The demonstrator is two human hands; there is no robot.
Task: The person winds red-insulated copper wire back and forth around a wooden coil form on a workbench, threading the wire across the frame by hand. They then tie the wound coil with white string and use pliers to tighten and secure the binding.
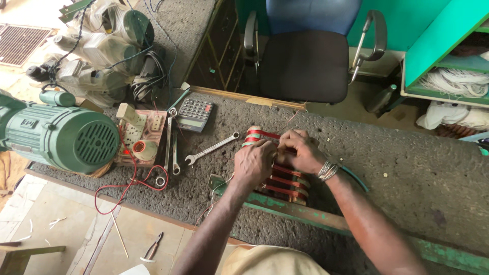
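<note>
A wooden former wound with red-taped copper coils (285, 181) lies on the carpeted bench (407, 173). My left hand (253, 162) rests on its upper left part, fingers curled and pinching at the coil. My right hand (300, 150), with bracelets at the wrist, meets it from the right, fingers closed on the same spot near the top coil (257, 134). What the fingertips pinch is hidden between the hands. A thin wire trails off the bench edge below the left hand.
A green electric motor (61, 136) sits at the left. Beside it are a wooden test board with red leads (142, 137), a calculator (194, 113) and several spanners (211, 148). An office chair (305, 56) stands beyond the bench. Pliers (153, 248) lie on the floor.
</note>
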